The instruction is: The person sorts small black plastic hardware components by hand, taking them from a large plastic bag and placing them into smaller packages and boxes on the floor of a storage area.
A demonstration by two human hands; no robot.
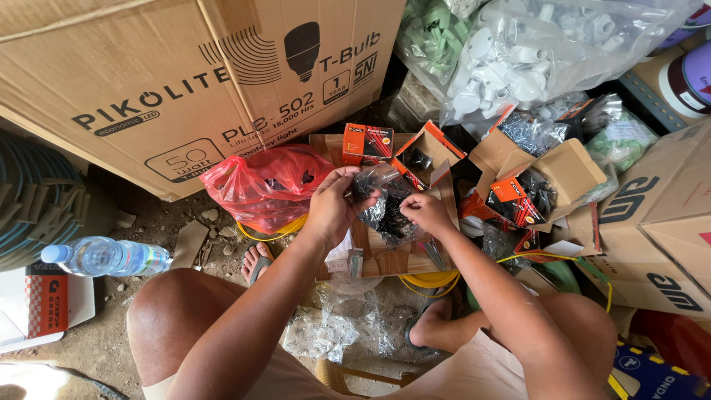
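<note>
While both hands meet at frame centre, I see them gripping one clear plastic bag of small black parts (pixel 385 207).

My left hand (pixel 331 210) has its fingers closed on the bag's upper edge at about 11 o'clock of it; my right hand (pixel 426 212) pinches the bag at 3 o'clock, fingers curled shut on the plastic. The contents look like black screws, though I cannot tell for sure. Under the bag lies a flat cardboard piece (pixel 392 259). A red plastic bag (pixel 263 181) sits at 9 o'clock of the hands, an orange-and-black carton (pixel 368 144) at 12 o'clock, an open cardboard box (pixel 552 174) at 2 o'clock, and a water bottle (pixel 107 257) far out at 9 o'clock.
</note>
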